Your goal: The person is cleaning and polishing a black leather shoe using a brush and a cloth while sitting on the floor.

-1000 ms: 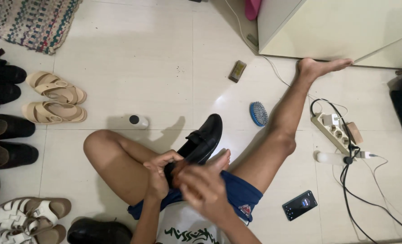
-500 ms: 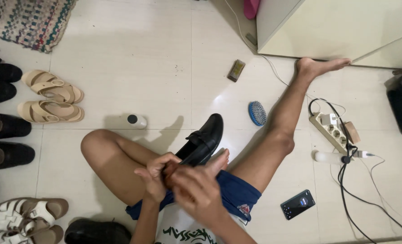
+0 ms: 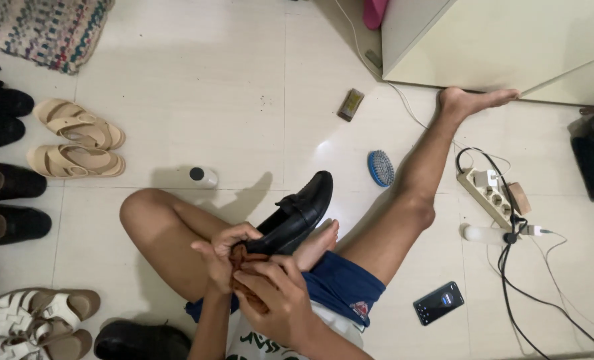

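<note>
I sit on a pale tiled floor with a black loafer (image 3: 298,212) held over my lap, its toe pointing up and right. My left hand (image 3: 221,257) grips the shoe's heel end from the left. My right hand (image 3: 277,293) is closed on a brown cloth (image 3: 243,263) and presses it against the shoe's heel. My left knee is bent; my right leg stretches out to the upper right.
A small white bottle with a black cap (image 3: 203,176) and a blue brush (image 3: 380,168) lie on the floor ahead. Beige sandals (image 3: 77,143), dark shoes and white sandals (image 3: 33,313) line the left. A power strip (image 3: 489,193) with cables and a phone (image 3: 438,303) lie right.
My right hand has slid down from the shoe's side to its heel, with the cloth under it. The shoe stays at much the same tilt.
</note>
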